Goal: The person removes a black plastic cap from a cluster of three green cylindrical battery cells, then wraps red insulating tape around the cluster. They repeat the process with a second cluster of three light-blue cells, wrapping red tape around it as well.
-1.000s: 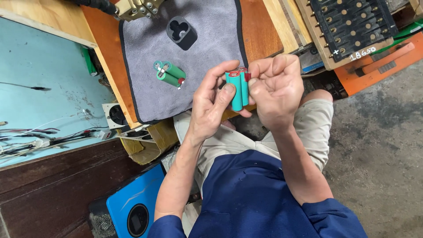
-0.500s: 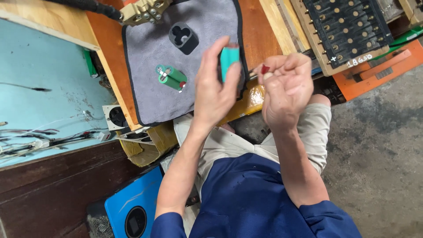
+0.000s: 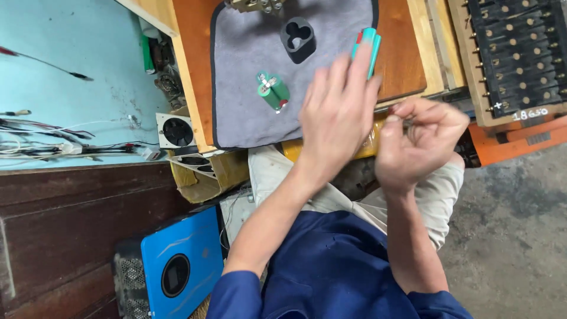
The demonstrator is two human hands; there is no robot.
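**Green cells held over grey mat**

Pair of green battery cells (image 3: 367,47) gripped at the fingertips of the left hand (image 3: 339,115), poking out past the fingers above the grey mat's (image 3: 248,112) right edge. Right hand (image 3: 416,145) just beside, apart from the cells, fingers curled and pinched together; held item too blurred to tell. On the mat: another green cell pack (image 3: 273,91) and a black holder (image 3: 298,38).

Bottom left, beside the dark wooden bench: blue box-shaped device (image 3: 176,269) with a round dark screen (image 3: 175,274) on its face. Right edge of the wooden tray (image 3: 514,88): small pale label strip (image 3: 529,114) with dark handwritten marks, just above an orange case (image 3: 520,142).
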